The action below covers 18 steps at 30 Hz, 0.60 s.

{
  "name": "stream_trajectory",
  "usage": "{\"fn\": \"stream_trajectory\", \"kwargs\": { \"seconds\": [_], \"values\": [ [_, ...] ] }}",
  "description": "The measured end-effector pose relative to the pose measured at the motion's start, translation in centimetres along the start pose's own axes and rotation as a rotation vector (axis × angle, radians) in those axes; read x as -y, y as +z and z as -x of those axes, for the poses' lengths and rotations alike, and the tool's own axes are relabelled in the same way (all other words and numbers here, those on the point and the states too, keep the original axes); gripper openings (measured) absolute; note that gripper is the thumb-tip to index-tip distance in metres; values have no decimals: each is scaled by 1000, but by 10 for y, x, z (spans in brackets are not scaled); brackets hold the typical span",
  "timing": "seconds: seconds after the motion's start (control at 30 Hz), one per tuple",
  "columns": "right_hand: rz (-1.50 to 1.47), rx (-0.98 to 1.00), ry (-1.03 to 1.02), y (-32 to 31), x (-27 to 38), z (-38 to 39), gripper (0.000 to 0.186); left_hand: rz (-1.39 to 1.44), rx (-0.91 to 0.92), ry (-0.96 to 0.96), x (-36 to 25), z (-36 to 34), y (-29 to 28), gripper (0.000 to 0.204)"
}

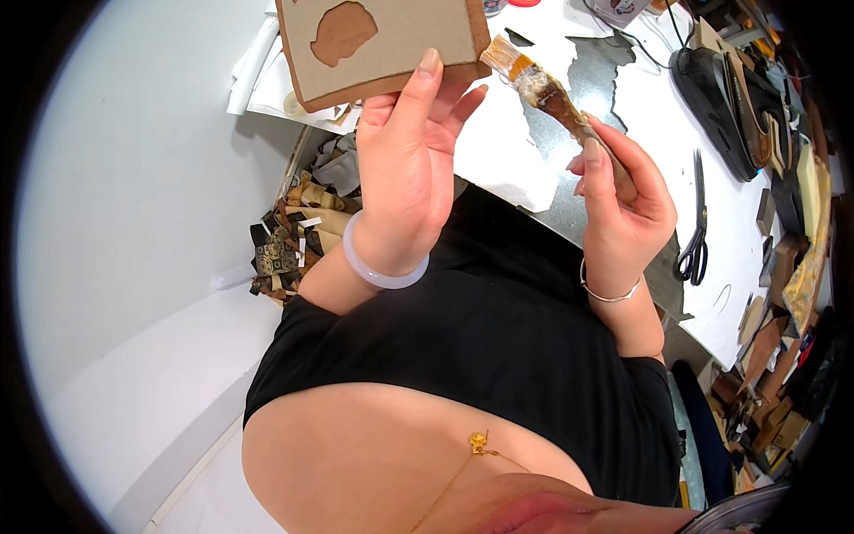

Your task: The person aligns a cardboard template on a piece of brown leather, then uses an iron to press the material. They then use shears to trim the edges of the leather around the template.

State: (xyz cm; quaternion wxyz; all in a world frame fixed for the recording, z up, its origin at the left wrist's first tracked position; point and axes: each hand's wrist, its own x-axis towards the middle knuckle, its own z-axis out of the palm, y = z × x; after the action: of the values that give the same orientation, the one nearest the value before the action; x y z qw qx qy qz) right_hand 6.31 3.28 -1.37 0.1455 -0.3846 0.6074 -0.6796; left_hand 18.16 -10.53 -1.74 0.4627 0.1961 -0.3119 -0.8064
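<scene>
My left hand point(414, 133) is closed on the lower edge of a flat panel point(418, 40), thumb in front and fingers behind. The panel has a brown border, a beige face and a rounded brown patch; its top runs out of view. In my right hand point(627, 196) is a brush point(556, 100), pinched by its handle between thumb and fingers. Whitish residue coats the brush's ferrule and upper handle. Its bristles point up and left, close to the panel's right edge; whether they touch cannot be made out.
Black scissors point(696, 218) lie on the white-covered table point(721, 294), right of my right hand. Beyond them are a black bag-like item point(712, 111) and several stacked leather scraps point(774, 356). A heap of offcuts point(294, 240) sits below the table's left side, by a white wall point(133, 178).
</scene>
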Motion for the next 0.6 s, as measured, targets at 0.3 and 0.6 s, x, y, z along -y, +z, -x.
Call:
{"fn": "stream_trajectory", "kwargs": {
  "seconds": [0.3, 0.6],
  "values": [
    [1, -5, 14, -1, 1, 2, 24, 15, 15, 12, 0, 4, 5, 14],
    [12, -29, 69, -4, 3, 3, 23, 10, 39, 12, 2, 3, 3, 13]
  ]
}}
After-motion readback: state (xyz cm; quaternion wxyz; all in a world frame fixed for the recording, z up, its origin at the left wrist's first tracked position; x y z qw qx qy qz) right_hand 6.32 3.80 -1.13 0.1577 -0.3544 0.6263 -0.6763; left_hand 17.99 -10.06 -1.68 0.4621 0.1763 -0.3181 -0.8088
